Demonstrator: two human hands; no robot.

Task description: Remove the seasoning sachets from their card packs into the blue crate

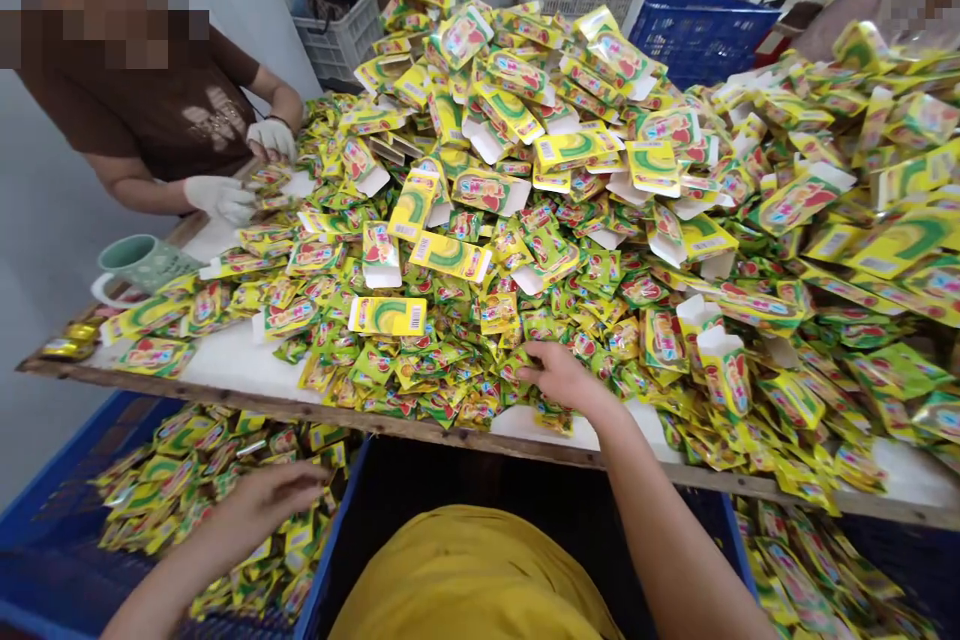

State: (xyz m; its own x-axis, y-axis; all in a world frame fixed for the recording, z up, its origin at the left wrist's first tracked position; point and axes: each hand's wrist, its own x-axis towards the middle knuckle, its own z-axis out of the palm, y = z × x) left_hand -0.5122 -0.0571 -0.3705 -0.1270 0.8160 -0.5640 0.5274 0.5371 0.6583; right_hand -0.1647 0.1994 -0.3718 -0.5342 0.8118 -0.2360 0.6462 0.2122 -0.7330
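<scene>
Left hand is low at the blue crate under the bench, fingers half curled over loose sachets; if it pinches one, I cannot tell. Right hand is nearer to the work: it lies palm down on the small sachets at the bench front edge, fingers spread toward left, nothing clearly gripped. The pile rises just behind it, w/ yellow-green cartons, long axis approx. left-right, barcode visible. Brand text is too blurred to read.

Glossy foil sachets – matt cardboard boxes – on a rough wooden table edge.
</scene>
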